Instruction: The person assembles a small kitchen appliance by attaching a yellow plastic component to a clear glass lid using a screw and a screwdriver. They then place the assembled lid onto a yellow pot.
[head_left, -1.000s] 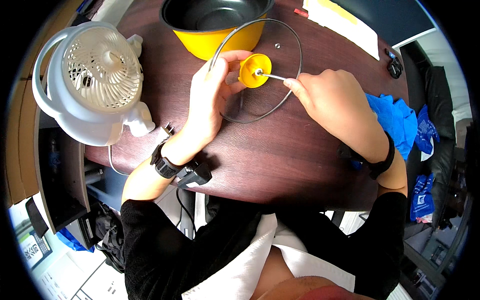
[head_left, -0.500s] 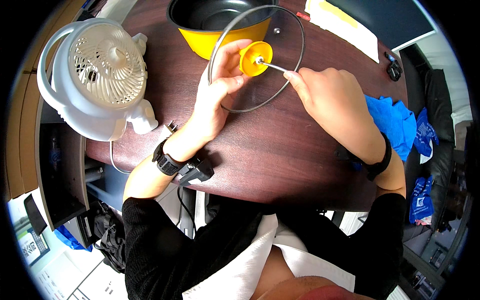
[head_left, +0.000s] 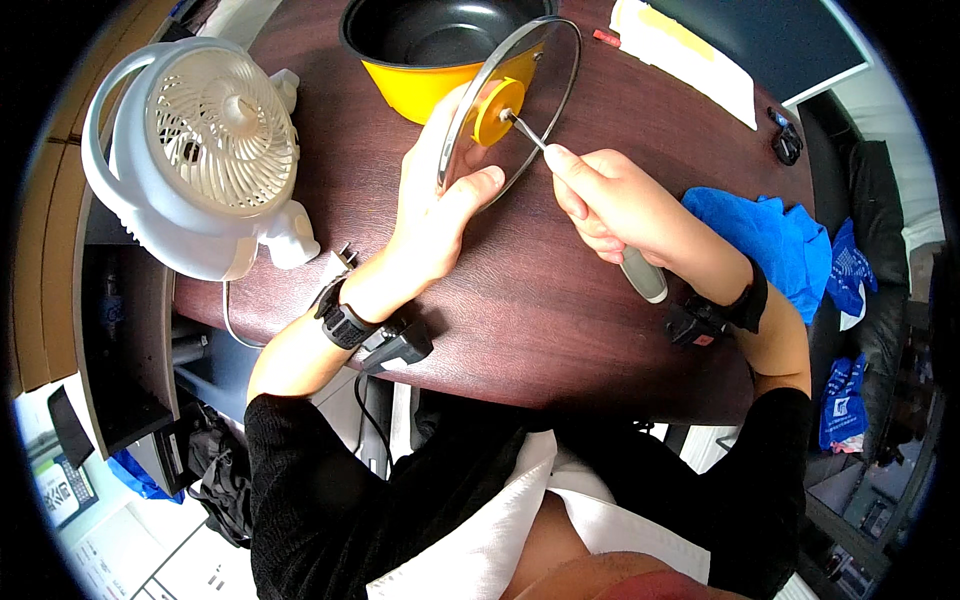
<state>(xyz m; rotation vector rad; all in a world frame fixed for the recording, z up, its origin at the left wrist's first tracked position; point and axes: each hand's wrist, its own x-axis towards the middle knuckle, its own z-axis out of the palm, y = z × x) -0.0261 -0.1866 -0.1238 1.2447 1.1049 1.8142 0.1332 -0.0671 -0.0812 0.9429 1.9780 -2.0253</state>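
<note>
Tilting up since a moment ago, the lid (head_left: 515,105) now stands on edge beside the pot (head_left: 440,45), left hand (head_left: 435,205) clamped on its rim, right hand (head_left: 610,205) closed round the screwdriver (head_left: 600,225) set at the knob (head_left: 497,112), suggesting screw work underway.

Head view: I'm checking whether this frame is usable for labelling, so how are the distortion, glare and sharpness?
Head view: strong fisheye, so the dark table edge bows and the corners are black; the glass lid shows only a mild sheen and stays see-through; the left hand, right hand and screwdriver are sharp, lit evenly with soft shadows.
</note>
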